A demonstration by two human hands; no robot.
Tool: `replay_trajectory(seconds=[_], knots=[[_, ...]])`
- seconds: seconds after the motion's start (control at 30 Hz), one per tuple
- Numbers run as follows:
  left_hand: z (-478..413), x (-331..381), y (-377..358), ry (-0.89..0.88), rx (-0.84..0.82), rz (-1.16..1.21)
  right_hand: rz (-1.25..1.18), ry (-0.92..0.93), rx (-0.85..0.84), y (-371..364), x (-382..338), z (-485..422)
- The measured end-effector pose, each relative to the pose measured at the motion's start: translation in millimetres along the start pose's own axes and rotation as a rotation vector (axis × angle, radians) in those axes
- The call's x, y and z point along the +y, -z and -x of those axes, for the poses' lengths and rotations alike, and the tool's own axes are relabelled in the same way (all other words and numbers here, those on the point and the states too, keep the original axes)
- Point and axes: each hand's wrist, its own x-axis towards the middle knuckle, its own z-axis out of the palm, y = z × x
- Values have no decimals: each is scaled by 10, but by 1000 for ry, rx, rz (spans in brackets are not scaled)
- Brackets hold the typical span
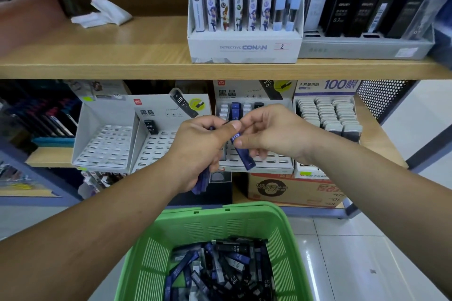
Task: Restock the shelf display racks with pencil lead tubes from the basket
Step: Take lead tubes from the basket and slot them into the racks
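Head-cam view looking down at a shop shelf. The left hand (200,151) is curled round a bunch of blue lead tubes (201,184), w/ their lower ends poking out below the fist. The right hand (274,134) pinches a single blue tube (243,154) btwn thumb and fingers. That tube is tilted, lower end down and to the right, and the left thumb touches it near the top. Both hands hover in front of a white display rack (274,166) on the lower shelf, w/ a few tubes standing in its back rows. Left of it, a 2nd rack (156,144) holds one black HB 0.7 tube (149,127), and a 3rd rack (105,144) sits just beside that. Below the arms, a green basket (151,259) holds a loose heap of blue & black tubes (220,266).
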Motion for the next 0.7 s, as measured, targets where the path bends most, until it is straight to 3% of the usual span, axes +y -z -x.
replay_trajectory(seconds=[0.27, 0.47, 0.7], knots=[[-46, -12, 145, 185, 36, 161, -158, 5, 309, 108, -28, -307], [-65, -67, 274, 199, 24, 168, 285, 36, 386, 112, -18, -585], [-36, -60, 304, 222, 17, 209, 569, 76, 355, 57, 250, -761]])
